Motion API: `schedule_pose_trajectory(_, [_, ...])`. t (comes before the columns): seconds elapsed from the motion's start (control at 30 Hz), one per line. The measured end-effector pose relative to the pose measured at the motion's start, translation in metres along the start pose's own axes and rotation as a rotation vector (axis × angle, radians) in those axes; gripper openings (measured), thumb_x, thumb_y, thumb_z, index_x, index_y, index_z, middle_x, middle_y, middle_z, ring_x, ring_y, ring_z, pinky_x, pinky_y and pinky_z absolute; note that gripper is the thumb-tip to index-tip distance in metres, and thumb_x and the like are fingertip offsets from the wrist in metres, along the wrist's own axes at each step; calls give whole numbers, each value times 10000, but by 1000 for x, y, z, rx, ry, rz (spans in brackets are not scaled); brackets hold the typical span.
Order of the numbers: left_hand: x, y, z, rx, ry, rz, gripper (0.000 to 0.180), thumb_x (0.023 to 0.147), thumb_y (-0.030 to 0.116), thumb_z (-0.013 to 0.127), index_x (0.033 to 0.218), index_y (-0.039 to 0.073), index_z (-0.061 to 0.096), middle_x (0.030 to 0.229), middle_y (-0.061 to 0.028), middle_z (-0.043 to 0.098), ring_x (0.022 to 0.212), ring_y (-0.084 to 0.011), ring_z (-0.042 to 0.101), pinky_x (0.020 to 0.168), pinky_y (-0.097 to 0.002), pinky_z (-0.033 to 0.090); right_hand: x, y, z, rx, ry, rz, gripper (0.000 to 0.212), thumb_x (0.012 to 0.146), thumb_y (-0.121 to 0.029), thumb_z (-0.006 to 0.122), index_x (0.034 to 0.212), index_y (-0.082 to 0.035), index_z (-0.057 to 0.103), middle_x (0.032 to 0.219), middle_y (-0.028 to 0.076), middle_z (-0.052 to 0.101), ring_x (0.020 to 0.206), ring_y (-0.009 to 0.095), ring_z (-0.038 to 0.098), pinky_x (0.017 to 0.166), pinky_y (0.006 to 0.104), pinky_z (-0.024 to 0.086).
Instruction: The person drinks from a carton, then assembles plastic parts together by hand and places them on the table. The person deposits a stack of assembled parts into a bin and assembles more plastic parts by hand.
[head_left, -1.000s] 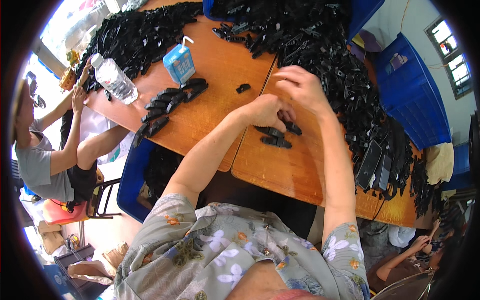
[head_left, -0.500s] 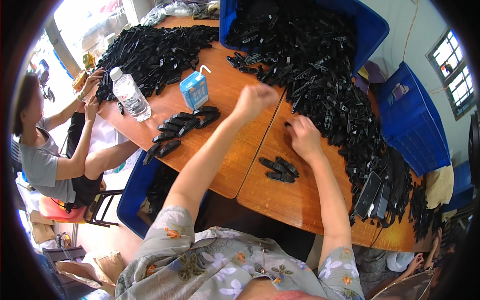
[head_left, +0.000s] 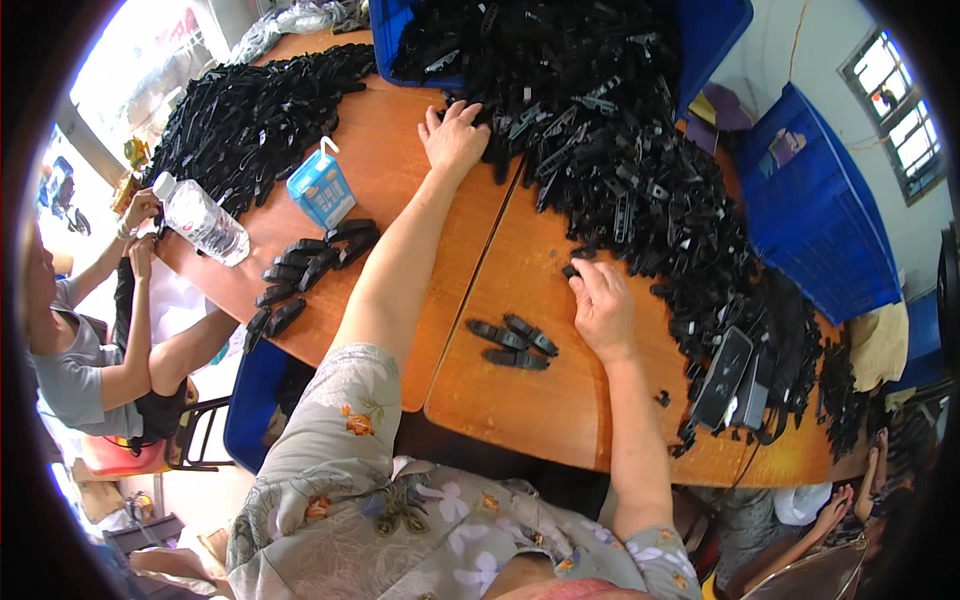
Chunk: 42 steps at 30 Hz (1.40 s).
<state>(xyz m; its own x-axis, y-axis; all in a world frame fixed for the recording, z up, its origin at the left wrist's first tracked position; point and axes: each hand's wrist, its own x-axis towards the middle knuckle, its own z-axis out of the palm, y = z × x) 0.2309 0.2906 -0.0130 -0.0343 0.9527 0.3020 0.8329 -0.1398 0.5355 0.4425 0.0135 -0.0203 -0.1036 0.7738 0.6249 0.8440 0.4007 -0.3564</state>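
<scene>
Black parts (head_left: 620,160) lay heaped, probably for reach; left hand (head_left: 457,142) had fingers spread, right hand (head_left: 604,308) pinched a piece (head_left: 571,271).

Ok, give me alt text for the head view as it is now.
A person's left hand is at the edge of a heap of black parts on a wooden table; the right hand holds a small black piece. A few black pieces lie between the forearms, with a blue drink carton and clear bottle farther left.
</scene>
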Motion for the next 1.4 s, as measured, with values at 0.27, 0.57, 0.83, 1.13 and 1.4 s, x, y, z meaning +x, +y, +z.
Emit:
schedule_pose_trajectory(0.27, [-71, 0, -14, -127, 8, 144, 466, 1023, 416, 512, 1451, 258, 606, 1642, -46, 415, 1537, -412, 261, 1260, -566, 198, 1, -9, 0, 230, 26, 57, 160, 938, -90, 699, 1090, -42, 700, 897, 119, 706, 797, 329, 689, 686, 409, 544])
schedule_pose_trajectory(0.57, [-139, -19, -73, -51, -60, 463, 363, 968, 31, 515, 1269, 88, 710, 1377, -131, 664, 1298, -377, 563, 1100, -488, 455, -7, -17, -8, 218, -19, 184, 131, 978, -181, 684, 926, -66, 720, 828, 78, 701, 728, 279, 672, 634, 369, 521])
schedule_pose_trajectory(0.83, [-154, -30, -92, -270, 40, 501, 278, 965, 99, 621, 1213, 40, 732, 1178, -175, 736, 1125, -368, 671, 983, -448, 523, -8, -16, -10, 68, 65, 184, 156, 979, -219, 694, 933, -75, 730, 908, 68, 680, 733, 265, 671, 637, 374, 525])
schedule_pose_trajectory(1.13, [-155, -20, -125, -376, -419, 202, 263, 791, 136, 820, 1034, 39, 790, 1037, -124, 726, 976, -315, 675, 893, -415, 541, -10, -10, -20, 120, -122, 184, 187, 891, -175, 786, 1001, -33, 732, 986, 61, 698, 762, 254, 684, 683, 367, 546])
schedule_pose_trajectory(1.4, [-173, 2, -94, -286, -356, 460, 244, 773, 109, 829, 1004, 46, 783, 960, -104, 679, 938, -283, 647, 849, -397, 532, -6, -20, -16, 207, 8, 138, 181, 891, -166, 772, 1016, -45, 724, 977, 78, 706, 834, 282, 702, 728, 380, 557])
